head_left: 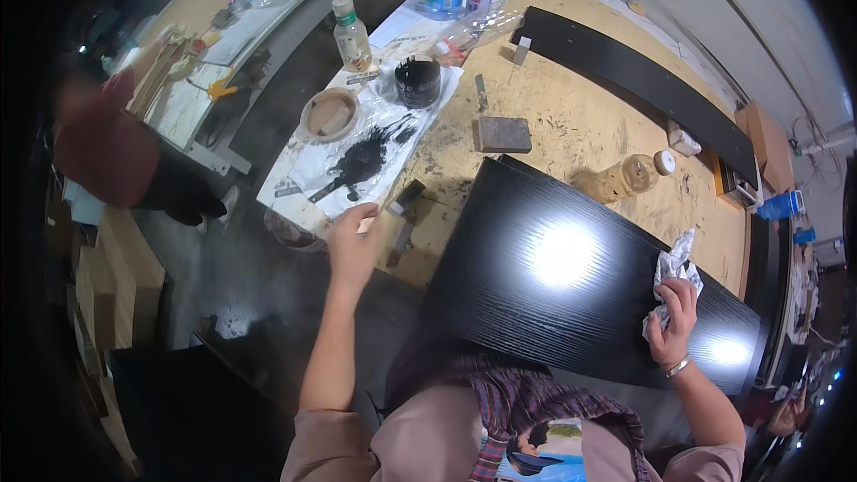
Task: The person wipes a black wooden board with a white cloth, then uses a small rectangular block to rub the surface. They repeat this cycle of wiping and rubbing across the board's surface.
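With clock hours read from the middle of the head view, a person in a dark red top (107,147) stands between nine and ten o'clock, beyond the working area. Between ten and eleven, a round tan dish (310,128) with a small block in it sits on a white sheet (328,180) smeared with black. Toward eight to nine o'clock, just below that sheet, is the left hand (351,252), its fingers curled in and slightly blurred; something small and pale shows at the fingertips, but whether it is gripped one cannot tell. Near eleven stands a clear bottle with a green-and-white cap (352,34), and at twelve a round black-coated tub (417,85). A grey rectangular block (504,135) rests between one and two on the stained, pale yellow wooden tabletop (580,107). The glossy black wood-grained panel (536,295) spreads from the middle toward four o'clock, reflecting a bright light. Between two and three is a clear bottle with a white cap (636,176); farther out, at two, lies a long black board (638,76). Toward four, the right hand (676,314), partly closed, grasps a crumpled white wad (671,266) over the panel's right part.
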The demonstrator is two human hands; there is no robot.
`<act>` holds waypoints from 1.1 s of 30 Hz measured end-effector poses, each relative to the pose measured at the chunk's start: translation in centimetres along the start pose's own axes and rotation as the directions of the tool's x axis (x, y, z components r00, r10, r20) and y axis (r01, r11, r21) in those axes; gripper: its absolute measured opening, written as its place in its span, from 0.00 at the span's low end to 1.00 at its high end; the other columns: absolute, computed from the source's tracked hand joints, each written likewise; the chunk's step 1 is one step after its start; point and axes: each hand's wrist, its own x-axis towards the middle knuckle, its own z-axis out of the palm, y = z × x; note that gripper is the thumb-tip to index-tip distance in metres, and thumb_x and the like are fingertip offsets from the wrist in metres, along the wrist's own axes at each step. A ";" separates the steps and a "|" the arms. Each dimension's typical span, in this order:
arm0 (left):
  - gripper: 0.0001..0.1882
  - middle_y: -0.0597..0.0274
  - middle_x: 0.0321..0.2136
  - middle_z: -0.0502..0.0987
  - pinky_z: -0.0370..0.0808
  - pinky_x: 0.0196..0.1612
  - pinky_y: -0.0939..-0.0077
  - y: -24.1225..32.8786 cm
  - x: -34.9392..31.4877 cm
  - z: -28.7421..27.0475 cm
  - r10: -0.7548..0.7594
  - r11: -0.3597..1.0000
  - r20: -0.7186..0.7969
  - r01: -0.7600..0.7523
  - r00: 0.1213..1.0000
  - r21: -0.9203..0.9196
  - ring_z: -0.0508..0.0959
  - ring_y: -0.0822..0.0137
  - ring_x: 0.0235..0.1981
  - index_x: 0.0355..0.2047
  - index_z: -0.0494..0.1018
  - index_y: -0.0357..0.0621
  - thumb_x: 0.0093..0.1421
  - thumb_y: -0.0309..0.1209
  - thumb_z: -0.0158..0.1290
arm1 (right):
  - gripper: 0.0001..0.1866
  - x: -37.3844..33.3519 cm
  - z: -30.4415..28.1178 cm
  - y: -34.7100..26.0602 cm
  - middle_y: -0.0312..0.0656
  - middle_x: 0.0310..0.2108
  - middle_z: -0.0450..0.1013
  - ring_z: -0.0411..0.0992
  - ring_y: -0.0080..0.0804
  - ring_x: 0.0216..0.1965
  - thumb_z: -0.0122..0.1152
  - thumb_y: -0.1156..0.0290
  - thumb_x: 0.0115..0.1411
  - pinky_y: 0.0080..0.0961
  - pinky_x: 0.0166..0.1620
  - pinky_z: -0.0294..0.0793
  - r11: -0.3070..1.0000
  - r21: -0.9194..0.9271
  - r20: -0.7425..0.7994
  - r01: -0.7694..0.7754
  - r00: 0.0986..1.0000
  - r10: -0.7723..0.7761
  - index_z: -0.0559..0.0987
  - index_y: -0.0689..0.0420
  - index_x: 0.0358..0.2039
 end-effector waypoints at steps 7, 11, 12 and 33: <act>0.18 0.54 0.45 0.79 0.74 0.53 0.53 -1.4 2.7 4.2 0.175 0.948 0.129 -0.202 0.976 0.244 0.75 0.46 0.50 0.47 0.79 0.42 0.55 0.29 0.65 | 0.21 0.4 -0.1 -0.2 0.52 0.44 0.73 0.70 0.55 0.47 0.61 0.63 0.51 0.47 0.52 0.72 0.999 -0.040 0.014 -0.005 1.000 0.006 0.79 0.63 0.42; 0.19 0.58 0.45 0.79 0.79 0.46 0.69 1.0 3.3 3.0 -0.190 0.890 0.184 0.249 0.964 -0.383 0.81 0.67 0.43 0.51 0.74 0.38 0.59 0.19 0.61 | 0.21 0.6 0.0 -0.3 0.52 0.45 0.73 0.70 0.55 0.48 0.61 0.63 0.50 0.47 0.52 0.72 0.997 -0.050 0.019 -0.055 0.998 0.056 0.79 0.62 0.43; 0.19 0.58 0.46 0.78 0.81 0.46 0.75 3.0 3.6 2.1 -0.178 0.739 0.245 0.294 0.953 -0.606 0.81 0.74 0.42 0.52 0.70 0.35 0.61 0.12 0.56 | 0.21 0.5 -0.1 -0.2 0.51 0.45 0.73 0.70 0.55 0.48 0.61 0.63 0.51 0.47 0.52 0.72 0.997 -0.047 0.014 -0.058 0.998 0.059 0.79 0.62 0.43; 0.22 0.56 0.41 0.81 0.78 0.45 0.71 9.2 -1.3 -6.6 0.369 0.878 0.503 -0.116 0.781 -0.465 0.81 0.60 0.42 0.45 0.83 0.37 0.47 0.19 0.69 | 0.21 1.1 0.2 0.6 0.51 0.46 0.73 0.70 0.54 0.48 0.60 0.62 0.52 0.46 0.53 0.71 0.994 -0.063 0.015 -0.087 0.996 0.089 0.79 0.62 0.43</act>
